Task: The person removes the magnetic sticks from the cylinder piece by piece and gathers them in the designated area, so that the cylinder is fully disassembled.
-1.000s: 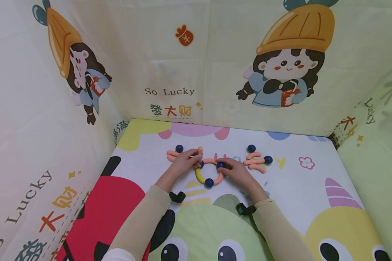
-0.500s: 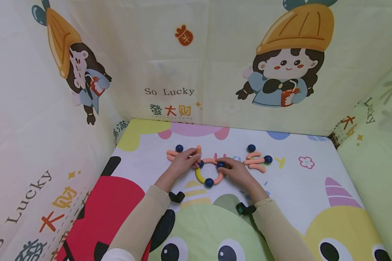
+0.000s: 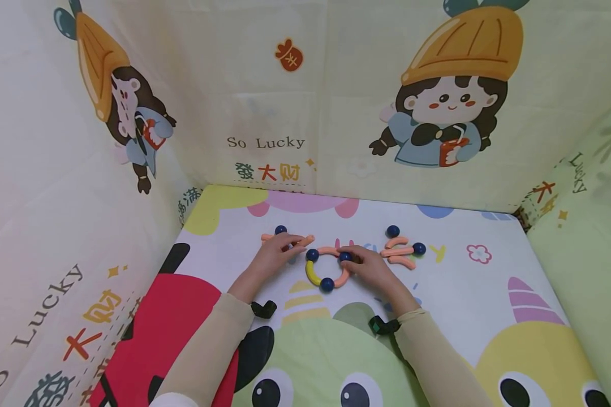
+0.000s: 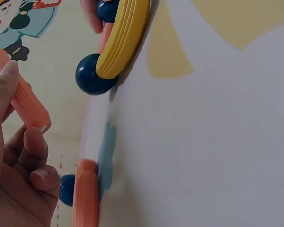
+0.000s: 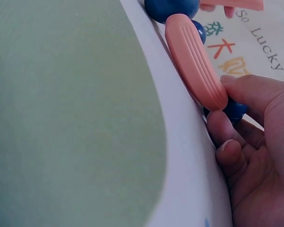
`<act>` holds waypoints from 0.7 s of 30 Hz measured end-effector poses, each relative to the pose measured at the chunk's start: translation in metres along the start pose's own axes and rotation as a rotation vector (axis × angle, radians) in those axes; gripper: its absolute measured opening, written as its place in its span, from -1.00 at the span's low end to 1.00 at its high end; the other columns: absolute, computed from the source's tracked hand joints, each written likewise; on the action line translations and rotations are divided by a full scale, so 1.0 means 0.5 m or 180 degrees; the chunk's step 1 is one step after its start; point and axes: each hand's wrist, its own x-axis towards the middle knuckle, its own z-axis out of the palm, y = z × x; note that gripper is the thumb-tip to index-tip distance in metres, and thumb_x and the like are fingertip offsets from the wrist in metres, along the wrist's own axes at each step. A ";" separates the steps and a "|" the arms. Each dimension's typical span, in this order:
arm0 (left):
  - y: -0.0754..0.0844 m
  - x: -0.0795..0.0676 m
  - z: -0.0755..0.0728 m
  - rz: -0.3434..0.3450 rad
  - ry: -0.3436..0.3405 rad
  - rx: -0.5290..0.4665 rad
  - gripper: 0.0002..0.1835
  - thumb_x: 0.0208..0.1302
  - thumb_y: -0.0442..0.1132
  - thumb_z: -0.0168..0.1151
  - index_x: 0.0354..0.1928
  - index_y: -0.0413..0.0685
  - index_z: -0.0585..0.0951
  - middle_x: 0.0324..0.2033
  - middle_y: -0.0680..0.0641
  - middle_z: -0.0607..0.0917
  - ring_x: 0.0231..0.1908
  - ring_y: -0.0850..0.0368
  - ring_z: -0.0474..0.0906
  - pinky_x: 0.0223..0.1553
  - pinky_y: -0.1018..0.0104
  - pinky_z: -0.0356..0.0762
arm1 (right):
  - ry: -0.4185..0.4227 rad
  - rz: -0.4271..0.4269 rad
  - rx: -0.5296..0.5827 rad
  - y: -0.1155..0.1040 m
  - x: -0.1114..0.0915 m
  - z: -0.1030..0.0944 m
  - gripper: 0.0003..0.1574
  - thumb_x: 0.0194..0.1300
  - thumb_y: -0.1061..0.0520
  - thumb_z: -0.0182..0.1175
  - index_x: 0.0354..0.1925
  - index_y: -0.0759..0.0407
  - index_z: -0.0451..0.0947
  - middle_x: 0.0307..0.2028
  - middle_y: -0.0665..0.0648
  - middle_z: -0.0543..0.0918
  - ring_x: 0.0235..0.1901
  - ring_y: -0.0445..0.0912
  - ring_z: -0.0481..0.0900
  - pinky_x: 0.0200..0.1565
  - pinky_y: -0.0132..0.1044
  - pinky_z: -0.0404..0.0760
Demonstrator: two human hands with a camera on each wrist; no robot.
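Observation:
In the head view my left hand [image 3: 271, 259] pinches a straight salmon magnetic rod [image 3: 305, 241], held tilted above the table. That rod [image 4: 27, 104] is between thumb and fingers in the left wrist view, apart from the ring. The ring joins three navy balls with curved rods: one yellow rod [image 3: 312, 273], one salmon rod [image 3: 328, 250] at the back and another salmon rod [image 3: 341, 278] at the right. My right hand [image 3: 373, 272] pinches the ring's right navy ball [image 3: 345, 257]. At the ring's upper left a navy ball [image 3: 312, 255] shows uncovered.
Right of the ring lie two navy balls, one at the back [image 3: 392, 230], and several salmon rods [image 3: 400, 263]. Behind my left hand are another navy ball [image 3: 280, 229] and a partly hidden salmon rod [image 3: 267, 237]. Printed cloth walls [image 3: 336, 113] enclose the table's back and sides.
The salmon rod stood upright at the ring's upper-left ball; my left hand has drawn it off to the left and tipped it over. My right hand stays on its ball.

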 end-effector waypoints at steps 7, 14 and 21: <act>-0.027 -0.019 -0.019 0.0098 0.0012 0.0179 -0.69 0.27 0.11 0.31 0.06 0.52 0.67 -0.21 0.13 0.56 -0.20 0.13 0.45 -0.20 0.22 0.48 | 0.0023 0.0002 -0.0037 -0.005 -0.001 0.000 -0.50 0.31 -0.33 0.20 0.21 -0.53 0.46 0.12 -0.07 0.59 0.12 -0.03 0.50 0.09 -0.03 0.50; -0.054 -0.037 -0.041 0.0201 -0.0036 0.0070 -0.65 0.24 0.03 0.36 0.09 0.31 0.68 0.02 0.17 0.59 0.08 0.17 0.44 0.10 0.11 0.51 | 0.0041 -0.0042 0.0095 -0.009 -0.004 0.000 -0.55 0.35 -0.22 0.22 0.19 -0.51 0.48 0.11 -0.08 0.60 0.10 -0.02 0.50 0.09 -0.07 0.44; -0.085 -0.052 -0.064 0.0251 -0.0153 0.0151 -0.61 0.26 0.07 0.32 0.11 0.21 0.68 0.03 0.21 0.64 -0.04 0.29 0.54 -0.09 0.32 0.55 | 0.0044 -0.0061 0.0065 -0.008 -0.005 0.000 -0.55 0.36 -0.20 0.22 0.20 -0.50 0.48 0.15 -0.07 0.58 0.10 -0.03 0.49 0.08 -0.09 0.43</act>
